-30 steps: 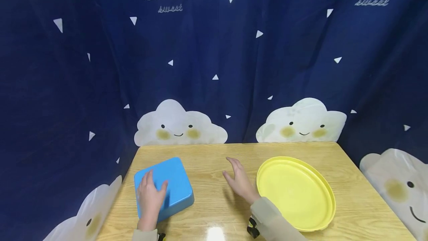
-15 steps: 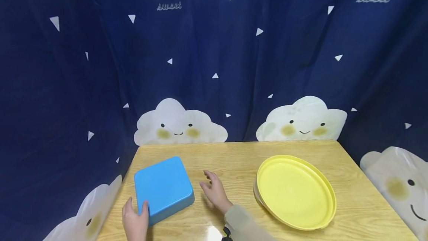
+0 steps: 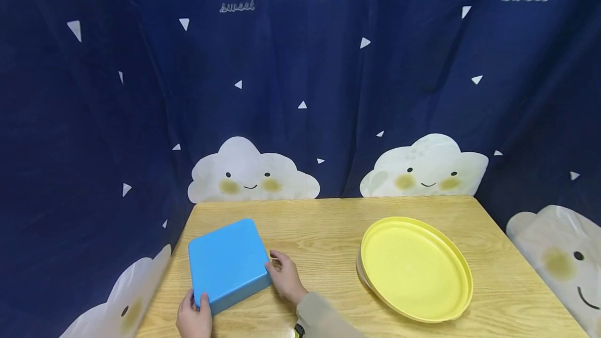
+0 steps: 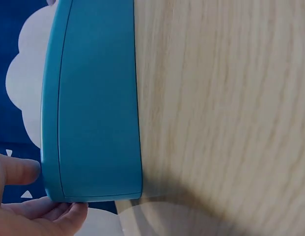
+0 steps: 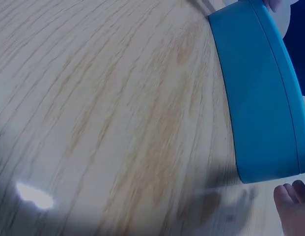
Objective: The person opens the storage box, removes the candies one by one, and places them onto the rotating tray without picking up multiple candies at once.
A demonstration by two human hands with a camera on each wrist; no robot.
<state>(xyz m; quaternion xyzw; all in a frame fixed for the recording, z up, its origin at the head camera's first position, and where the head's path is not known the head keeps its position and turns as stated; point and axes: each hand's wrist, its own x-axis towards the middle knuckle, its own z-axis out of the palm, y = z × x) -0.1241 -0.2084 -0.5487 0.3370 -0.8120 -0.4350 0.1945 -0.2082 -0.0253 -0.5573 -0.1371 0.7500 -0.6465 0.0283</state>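
Note:
A blue square box (image 3: 230, 262) with rounded corners lies on the left of the wooden table. In the wrist views a thin seam runs along its side near the top, like a lid's edge. My left hand (image 3: 194, 318) holds its near left corner, thumb on the top edge and fingers against the side (image 4: 100, 103). At the right corner is my right hand (image 3: 286, 278), thumb at the top edge in the head view. Its fingers (image 5: 287, 192) are bent beside the box end, with a small gap showing in the right wrist view.
A round yellow lid or tray (image 3: 415, 270) sits tilted on the table's right side, with a pale rim of something under its left edge. Behind the wooden table (image 3: 324, 233) hangs a dark blue curtain (image 3: 300, 67) with clouds and triangles.
My left hand has slid off the box top back to its near left corner. My right hand has moved left from mid-table to the box's right corner. The box stays in place.

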